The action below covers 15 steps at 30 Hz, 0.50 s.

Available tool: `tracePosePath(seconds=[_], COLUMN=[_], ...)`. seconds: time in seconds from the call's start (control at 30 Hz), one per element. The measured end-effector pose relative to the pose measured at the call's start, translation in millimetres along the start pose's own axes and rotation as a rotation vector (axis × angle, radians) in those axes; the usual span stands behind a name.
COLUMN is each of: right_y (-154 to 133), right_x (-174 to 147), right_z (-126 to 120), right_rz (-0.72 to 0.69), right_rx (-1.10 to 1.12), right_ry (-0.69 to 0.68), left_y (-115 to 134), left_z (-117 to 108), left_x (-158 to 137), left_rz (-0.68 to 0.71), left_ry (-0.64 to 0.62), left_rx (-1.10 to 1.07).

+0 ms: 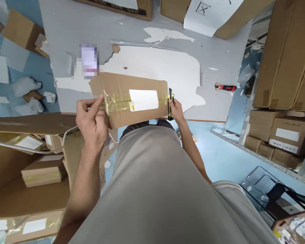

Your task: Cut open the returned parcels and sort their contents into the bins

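A long cardboard box (pixel 119 115) lies across the table's near edge, with clear tape (pixel 115 101) along it and a white label (pixel 144 100) on top. At its left end is my left hand (pixel 93 120), fingers curled and closed on the box's edge by the wrinkled tape; the fingertips are partly hidden. My right hand (pixel 177 110) grips a black and yellow-green utility knife (pixel 170 103) standing against the box's right end. Whether its blade is out I cannot tell.
A red and black knife (pixel 226 87) lies on the grey table (pixel 218 44) with torn white paper. A large open carton (pixel 22 200) holding smaller boxes stands at left, crossed by a white cable (pixel 38 151). Stacked cartons (pixel 286 61) fill a rack at right.
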State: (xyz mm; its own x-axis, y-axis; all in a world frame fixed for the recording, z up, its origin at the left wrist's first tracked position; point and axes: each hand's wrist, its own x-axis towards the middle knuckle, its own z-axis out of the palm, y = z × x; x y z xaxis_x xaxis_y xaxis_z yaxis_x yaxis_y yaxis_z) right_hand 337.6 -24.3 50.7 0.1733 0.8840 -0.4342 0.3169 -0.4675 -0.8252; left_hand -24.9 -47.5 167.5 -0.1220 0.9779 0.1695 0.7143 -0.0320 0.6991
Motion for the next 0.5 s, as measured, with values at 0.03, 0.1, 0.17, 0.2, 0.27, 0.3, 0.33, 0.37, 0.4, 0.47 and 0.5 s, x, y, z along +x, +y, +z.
tracePosePath(seconds=[0.03, 0.1, 0.17, 0.2, 0.27, 0.3, 0.33, 0.37, 0.4, 0.47, 0.5], right_y=[-3.2, -10.6, -19.4, -23.9, -32.1, -35.5, -38.8, -42.1, -46.1, -57.5, -65.6], right_x=[-7.8, -25.7, -43.8, -51.6, -63.0, -66.4, -68.5, -69.6, -70.3, -71.7, -72.7], right_z=[-8.4, -29.7, -51.9, -61.6, -77.1, -83.1, -88.1, -92.3, -95.9, -100.3, -100.5], right_rz=[-0.011, -0.021, -0.007, 0.009, 0.053, 0.074, 0.093, 0.108, 0.119, 0.124, 0.109], right_rx=[-0.037, -0.123, -0.224, -0.277, -0.384, -0.434, -0.482, -0.53, -0.582, -0.702, -0.76], right_ry=[0.039, 0.118, 0.187, 0.216, 0.263, 0.276, 0.278, 0.268, 0.255, 0.245, 0.249], left_y=[0.2, 0.3, -0.6, -1.7, -6.1, -9.3, -12.9, -16.6, -20.1, -25.3, -26.6], left_z=[3.3, 16.4, 37.8, 50.8, 78.7, 92.1, 104.1, 114.2, 122.1, 130.8, 132.1], left_x=[0.6, 4.3, 8.8, 10.6, 13.1, 13.8, 14.3, 14.8, 15.5, 17.4, 18.6], left_rz=[-0.012, -0.04, -0.085, -0.114, -0.179, -0.211, -0.236, -0.252, -0.26, -0.264, -0.262], left_ry=[-0.015, -0.064, -0.132, -0.172, -0.256, -0.294, -0.328, -0.353, -0.372, -0.396, -0.405], left_rx=[-0.025, -0.088, -0.178, -0.233, -0.346, -0.397, -0.438, -0.467, -0.486, -0.498, -0.498])
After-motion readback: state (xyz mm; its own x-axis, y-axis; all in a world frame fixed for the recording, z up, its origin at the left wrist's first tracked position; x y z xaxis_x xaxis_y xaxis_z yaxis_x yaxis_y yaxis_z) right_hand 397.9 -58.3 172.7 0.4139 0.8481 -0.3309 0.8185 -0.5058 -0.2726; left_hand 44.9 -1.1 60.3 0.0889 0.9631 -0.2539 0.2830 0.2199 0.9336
